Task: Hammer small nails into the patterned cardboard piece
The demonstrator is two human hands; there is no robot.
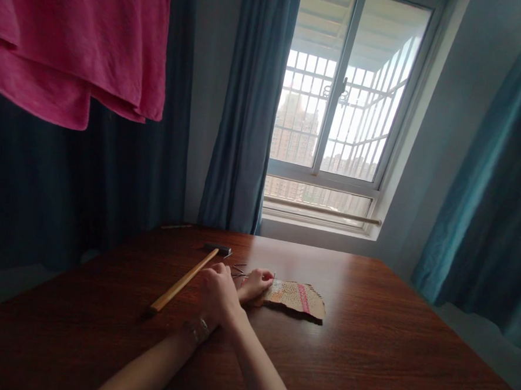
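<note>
My left hand reaches to the right under my other arm, its fingers pinched on a thin nail that stands upright at the left part of a cardboard piece. The cardboard lies flat, with a torn edge, many small dark dots and a pink band. Crossing over my left forearm, my right hand is bent at the knuckles beside a hammer; its fingertips are hidden and slightly blurred. The hammer has a wooden handle and a dark head, and lies on the table. Several loose nails lie between hammer and cardboard.
The brown wooden table reaches toward a barred window. Blue curtains hang at both sides. A pink cloth hangs at upper left. A thin stick-like thing lies at the table's far left edge.
</note>
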